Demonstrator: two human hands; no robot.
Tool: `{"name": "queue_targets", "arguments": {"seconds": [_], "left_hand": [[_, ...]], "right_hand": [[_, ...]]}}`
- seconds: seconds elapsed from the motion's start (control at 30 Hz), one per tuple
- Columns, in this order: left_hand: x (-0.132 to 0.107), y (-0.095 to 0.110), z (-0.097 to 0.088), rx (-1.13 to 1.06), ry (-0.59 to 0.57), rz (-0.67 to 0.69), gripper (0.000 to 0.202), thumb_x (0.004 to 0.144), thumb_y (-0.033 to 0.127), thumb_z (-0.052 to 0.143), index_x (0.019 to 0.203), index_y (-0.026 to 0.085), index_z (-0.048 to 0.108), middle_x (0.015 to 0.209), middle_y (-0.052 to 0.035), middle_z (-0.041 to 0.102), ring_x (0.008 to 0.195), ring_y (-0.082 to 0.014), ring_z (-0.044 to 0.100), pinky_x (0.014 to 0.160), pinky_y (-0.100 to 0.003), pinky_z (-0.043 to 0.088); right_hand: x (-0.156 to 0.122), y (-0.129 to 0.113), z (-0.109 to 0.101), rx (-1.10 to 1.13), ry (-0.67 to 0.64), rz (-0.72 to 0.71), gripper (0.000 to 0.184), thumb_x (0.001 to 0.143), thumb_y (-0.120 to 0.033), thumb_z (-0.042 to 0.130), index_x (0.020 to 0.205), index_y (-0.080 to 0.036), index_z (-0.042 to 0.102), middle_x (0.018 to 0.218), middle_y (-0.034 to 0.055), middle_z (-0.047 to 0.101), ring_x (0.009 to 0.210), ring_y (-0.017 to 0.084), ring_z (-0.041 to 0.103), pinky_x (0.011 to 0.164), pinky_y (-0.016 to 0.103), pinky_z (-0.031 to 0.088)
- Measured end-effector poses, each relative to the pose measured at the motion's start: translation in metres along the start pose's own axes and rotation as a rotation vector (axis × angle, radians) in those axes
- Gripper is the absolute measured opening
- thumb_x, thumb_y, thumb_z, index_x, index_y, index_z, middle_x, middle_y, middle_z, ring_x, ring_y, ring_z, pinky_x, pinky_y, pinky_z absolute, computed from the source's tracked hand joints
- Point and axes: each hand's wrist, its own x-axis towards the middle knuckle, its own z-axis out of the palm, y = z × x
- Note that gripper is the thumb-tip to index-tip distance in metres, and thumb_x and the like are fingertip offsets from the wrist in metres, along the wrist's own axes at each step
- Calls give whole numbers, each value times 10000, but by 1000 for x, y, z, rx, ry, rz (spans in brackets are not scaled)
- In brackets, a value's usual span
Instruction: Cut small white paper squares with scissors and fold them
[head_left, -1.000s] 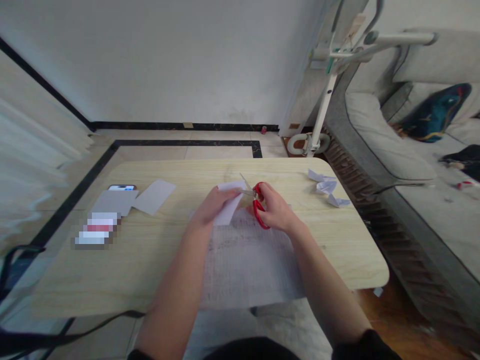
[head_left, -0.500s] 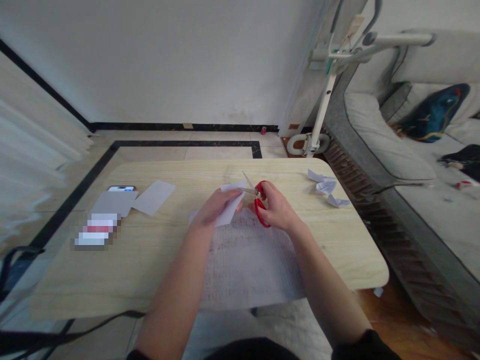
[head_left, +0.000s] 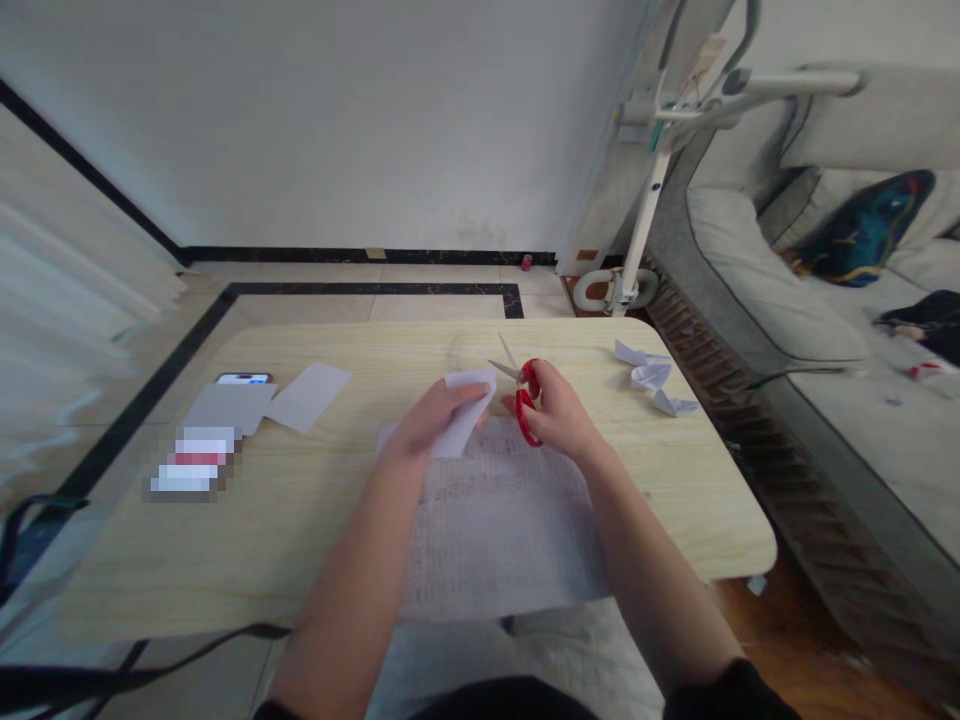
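Note:
My left hand (head_left: 433, 418) is closed on a piece of white paper (head_left: 459, 432), thumb on top near its upper edge. In my right hand (head_left: 559, 405) is a pair of red-handled scissors (head_left: 528, 414), fingers through the loops. The blades are spread apart and point up and left, just clear of the paper's right edge. Beneath both hands lies a large printed sheet (head_left: 510, 530) on the wooden table (head_left: 315, 530); its print is too faint to read.
On the table's left are white paper pieces (head_left: 310, 397), a phone (head_left: 244, 379) partly under paper, and a blurred-out item (head_left: 193, 462). Folded paper scraps (head_left: 651, 376) lie at the right. A grey sofa (head_left: 776, 270) and a white metal stand (head_left: 645, 220) stand beyond.
The scissors have drawn back to the right, off the paper's edge, with blades still apart. My left hand keeps its hold on the paper, nearly in the same place.

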Motion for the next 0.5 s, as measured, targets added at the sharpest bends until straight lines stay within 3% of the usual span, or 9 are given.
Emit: {"name": "queue_targets", "arguments": {"seconds": [0.13,0.27,0.5], "left_hand": [[-5,7,4,-34,92,-42,228,695,375,670,649,159,612,526,-17,588,438,-110,496,418,-232,354],[-5,8,11,-65,214,-49,247,624,341,753,756,154,660,665,-54,675,532,-150,573,466,-254,421],[0,4,13,53,257,0,299,601,352,779,785,140,677,718,-88,690,581,-176,602,486,-267,446]], "right_hand": [[1,-4,4,271,-18,158,191,760,-335,589,725,-209,450,640,-38,460,577,123,428,547,265,357],[1,-7,7,594,-100,275,207,758,-373,616,844,-189,573,605,-27,526,547,126,503,531,272,406],[1,-5,4,699,-64,315,179,733,-349,659,748,-182,598,564,-21,543,503,112,493,485,254,391]]}}
